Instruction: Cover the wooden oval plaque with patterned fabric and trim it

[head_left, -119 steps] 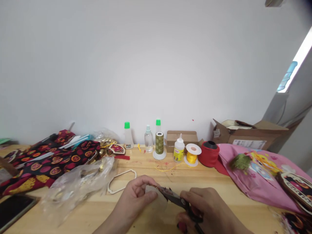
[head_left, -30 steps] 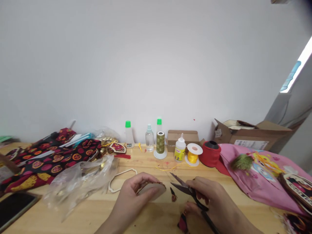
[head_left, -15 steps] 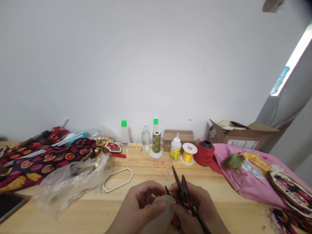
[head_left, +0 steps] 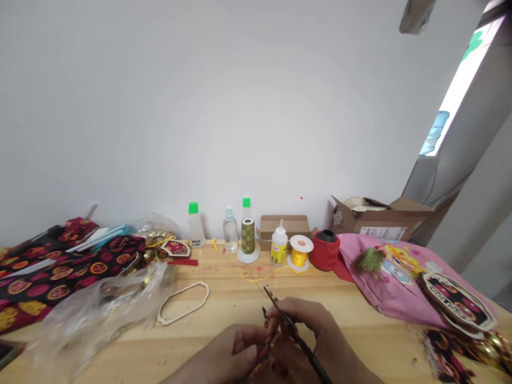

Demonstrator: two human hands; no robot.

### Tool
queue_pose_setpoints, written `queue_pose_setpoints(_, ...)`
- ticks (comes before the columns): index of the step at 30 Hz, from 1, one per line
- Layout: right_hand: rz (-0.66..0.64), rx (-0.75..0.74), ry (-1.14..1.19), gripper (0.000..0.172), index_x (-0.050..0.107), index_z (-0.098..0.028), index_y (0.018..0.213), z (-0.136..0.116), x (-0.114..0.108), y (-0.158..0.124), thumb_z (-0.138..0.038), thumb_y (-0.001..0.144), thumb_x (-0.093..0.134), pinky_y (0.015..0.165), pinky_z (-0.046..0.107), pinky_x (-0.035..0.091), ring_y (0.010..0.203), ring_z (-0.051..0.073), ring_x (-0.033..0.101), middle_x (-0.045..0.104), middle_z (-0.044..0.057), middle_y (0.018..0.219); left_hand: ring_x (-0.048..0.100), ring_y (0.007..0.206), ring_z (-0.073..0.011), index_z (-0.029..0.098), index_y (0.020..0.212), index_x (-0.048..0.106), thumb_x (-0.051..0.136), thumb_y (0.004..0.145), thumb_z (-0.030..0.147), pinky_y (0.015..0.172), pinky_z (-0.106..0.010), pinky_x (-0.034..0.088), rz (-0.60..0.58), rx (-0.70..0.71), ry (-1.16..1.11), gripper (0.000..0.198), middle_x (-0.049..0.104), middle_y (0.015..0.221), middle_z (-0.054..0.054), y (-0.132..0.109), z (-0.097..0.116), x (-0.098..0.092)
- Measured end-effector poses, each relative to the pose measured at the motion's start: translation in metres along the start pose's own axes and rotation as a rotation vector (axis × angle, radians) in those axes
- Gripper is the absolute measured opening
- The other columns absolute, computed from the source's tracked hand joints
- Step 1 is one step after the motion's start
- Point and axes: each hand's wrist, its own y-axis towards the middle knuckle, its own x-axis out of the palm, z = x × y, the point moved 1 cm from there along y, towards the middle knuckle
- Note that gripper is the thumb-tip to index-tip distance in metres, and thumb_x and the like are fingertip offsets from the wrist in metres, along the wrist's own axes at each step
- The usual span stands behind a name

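Note:
My right hand (head_left: 320, 333) is closed around a pair of dark scissors (head_left: 301, 344); the blades are together and point up and to the left. My left hand (head_left: 230, 352) pinches a small dark red piece (head_left: 264, 349) with a bit of dark, pointed trim standing up from it. The right fingertips meet the left ones over this piece, so most of it is hidden, and its kind is unclear. Both hands are low in front of me, over the wooden table (head_left: 224, 298). Beyond the left hand lies a pale wooden frame (head_left: 183, 303).
Along the wall stand green-capped bottles (head_left: 196, 226), an olive thread spool (head_left: 248, 237), a glue bottle (head_left: 279, 248), a yellow cord spool (head_left: 299, 253) and a red cone (head_left: 325, 253). Patterned fabric (head_left: 80, 266) and a plastic bag (head_left: 96, 314) lie left; a pink bag (head_left: 384, 293) lies right.
The scissor blades were spread apart and are now together. A pale rounded piece seen between my hands no longer shows. The left hand is lower, and the view has turned slightly right.

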Motion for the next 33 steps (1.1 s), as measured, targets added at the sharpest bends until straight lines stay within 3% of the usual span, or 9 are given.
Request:
queue_pose_setpoints(2, 0.008, -0.078, -0.088, 0.017, 0.059, -0.019, 0.086, -0.001, -0.006, 0.001, -0.023, 0.069, 0.059, 0.054, 0.023, 0.042, 0.058, 0.013, 0.053, 0.059, 0.001, 0.068, 0.060, 0.056, -0.0141, 0.014, 0.070, 0.064, 0.076, 0.048, 0.037, 0.056, -0.022, 0.044, 0.003, 0.019, -0.058, 0.033, 0.063, 0.057, -0.003, 0.000, 0.008, -0.006)
queue_pose_setpoints(6, 0.065, -0.082, -0.242, 0.034, 0.057, -0.018, 0.099, 0.002, -0.020, 0.002, -0.030, 0.069, 0.063, 0.061, 0.027, 0.042, 0.064, 0.016, 0.054, 0.061, 0.004, 0.075, 0.062, 0.060, -0.0140, 0.015, 0.075, 0.061, 0.074, 0.055, 0.023, 0.058, -0.023, 0.046, 0.170, 0.170, -0.092, 0.025, 0.066, 0.064, -0.003, 0.000, 0.022, -0.014)
queue_pose_setpoints(11, -0.078, 0.049, -0.512, 0.022, 0.062, -0.019, 0.086, 0.002, -0.026, 0.004, -0.030, 0.067, 0.066, 0.053, 0.025, 0.036, 0.061, 0.016, 0.051, 0.058, 0.002, 0.067, 0.059, 0.056, -0.0108, 0.017, 0.076, 0.055, 0.071, 0.060, 0.018, 0.055, -0.021, 0.046, 0.395, 0.349, 0.032, 0.022, 0.066, 0.063, 0.001, -0.002, 0.031, -0.030)
queue_pose_setpoints(16, -0.063, -0.031, -0.724, 0.019, 0.062, -0.019, 0.084, 0.003, -0.024, 0.001, -0.028, 0.068, 0.065, 0.049, 0.024, 0.030, 0.056, 0.016, 0.050, 0.057, 0.002, 0.065, 0.057, 0.051, -0.0094, 0.018, 0.077, 0.053, 0.072, 0.057, 0.020, 0.051, -0.018, 0.045, 0.525, 0.398, 0.243, 0.027, 0.065, 0.058, 0.003, -0.002, 0.032, -0.037)
queue_pose_setpoints(22, 0.016, -0.196, -0.842, 0.018, 0.060, -0.019, 0.082, 0.009, -0.021, -0.003, -0.026, 0.067, 0.065, 0.047, 0.025, 0.025, 0.054, 0.016, 0.047, 0.056, 0.001, 0.063, 0.059, 0.054, -0.0106, 0.018, 0.074, 0.056, 0.073, 0.056, 0.021, 0.052, -0.020, 0.048, 0.505, 0.396, 0.293, 0.025, 0.068, 0.064, 0.002, 0.000, 0.026, -0.040)
queue_pose_setpoints(33, 0.038, -0.269, -0.861, 0.012, 0.060, -0.018, 0.081, 0.009, -0.021, 0.000, -0.023, 0.070, 0.061, 0.045, 0.025, 0.024, 0.051, 0.015, 0.046, 0.055, 0.001, 0.060, 0.063, 0.063, -0.0138, 0.018, 0.075, 0.057, 0.072, 0.056, 0.020, 0.058, -0.022, 0.050, 0.480, 0.379, 0.282, 0.024, 0.070, 0.071, -0.001, -0.001, 0.028, -0.040)
